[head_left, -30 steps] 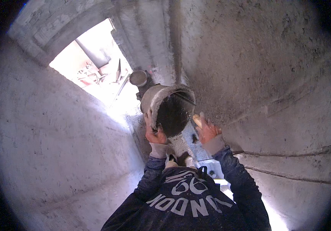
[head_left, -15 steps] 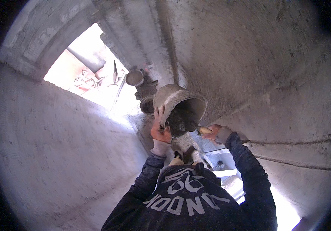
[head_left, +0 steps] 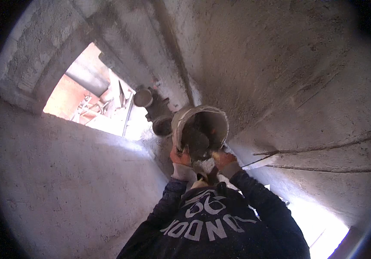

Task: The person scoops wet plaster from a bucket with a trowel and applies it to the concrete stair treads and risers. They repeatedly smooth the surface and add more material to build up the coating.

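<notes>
I hold a grey, mortar-caked bucket [head_left: 214, 121] tilted with its mouth toward me. A lump of wet grey mortar [head_left: 195, 142] lies inside it. My left hand [head_left: 180, 157], in an orange and white glove, grips the lower left of the rim. At the lower right of the rim, my right hand [head_left: 224, 159], gloved the same way, has hold of it too. Both dark sleeves rise from the lower edge, and my dark printed top [head_left: 207, 224] fills the bottom of the view.
Rough cement-rendered walls [head_left: 64, 185] close in on both sides of a narrow space. A doorway [head_left: 91, 97] opens at the upper left onto bright ground with planks. Two more buckets [head_left: 142, 97] [head_left: 163, 125] stand near it. Thin wires [head_left: 323, 149] run along the right wall.
The bucket has tipped further so its mouth and the mortar inside face me. My right hand has come in closer to the rim. The view has shifted slightly to the right.
</notes>
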`<act>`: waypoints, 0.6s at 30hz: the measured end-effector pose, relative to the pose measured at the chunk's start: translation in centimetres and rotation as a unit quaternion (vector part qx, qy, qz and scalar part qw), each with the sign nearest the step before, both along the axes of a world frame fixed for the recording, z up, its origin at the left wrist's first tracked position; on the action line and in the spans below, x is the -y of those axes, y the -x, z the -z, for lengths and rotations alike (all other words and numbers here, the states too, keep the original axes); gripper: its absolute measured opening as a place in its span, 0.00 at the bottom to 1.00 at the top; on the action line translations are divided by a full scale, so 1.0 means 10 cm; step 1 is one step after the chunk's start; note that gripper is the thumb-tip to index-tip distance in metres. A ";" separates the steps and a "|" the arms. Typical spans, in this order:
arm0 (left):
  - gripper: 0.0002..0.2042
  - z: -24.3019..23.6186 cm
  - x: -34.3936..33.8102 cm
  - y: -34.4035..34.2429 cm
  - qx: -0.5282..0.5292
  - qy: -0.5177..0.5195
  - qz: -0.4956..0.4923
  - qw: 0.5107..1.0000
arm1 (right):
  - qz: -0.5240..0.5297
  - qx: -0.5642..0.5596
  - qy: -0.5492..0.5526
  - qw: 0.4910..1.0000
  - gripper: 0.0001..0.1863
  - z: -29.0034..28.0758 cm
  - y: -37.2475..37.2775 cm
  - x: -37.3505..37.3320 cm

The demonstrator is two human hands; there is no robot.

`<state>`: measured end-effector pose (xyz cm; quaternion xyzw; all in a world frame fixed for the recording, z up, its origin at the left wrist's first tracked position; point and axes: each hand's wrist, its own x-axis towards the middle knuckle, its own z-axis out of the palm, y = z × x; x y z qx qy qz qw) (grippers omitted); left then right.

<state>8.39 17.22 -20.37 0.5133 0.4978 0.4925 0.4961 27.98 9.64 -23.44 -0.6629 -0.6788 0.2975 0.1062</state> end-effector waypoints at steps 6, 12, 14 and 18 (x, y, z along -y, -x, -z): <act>0.21 0.04 0.10 0.04 -0.004 0.079 -0.011 0.997 | 0.094 -0.028 0.059 0.993 0.18 -0.27 -0.01 0.11; 0.26 0.90 0.36 0.47 -0.050 -0.099 -0.077 0.991 | -0.051 -0.019 -0.037 0.998 0.24 -0.85 -0.17 -0.03; 0.24 1.18 0.32 0.54 -0.064 -0.055 -0.095 0.992 | -0.093 0.028 -0.064 0.993 0.24 -0.88 -0.30 -0.05; 0.23 1.59 0.39 1.04 -0.465 -0.100 -0.091 0.875 | -0.262 0.041 -0.280 0.923 0.26 -0.66 -0.31 -0.39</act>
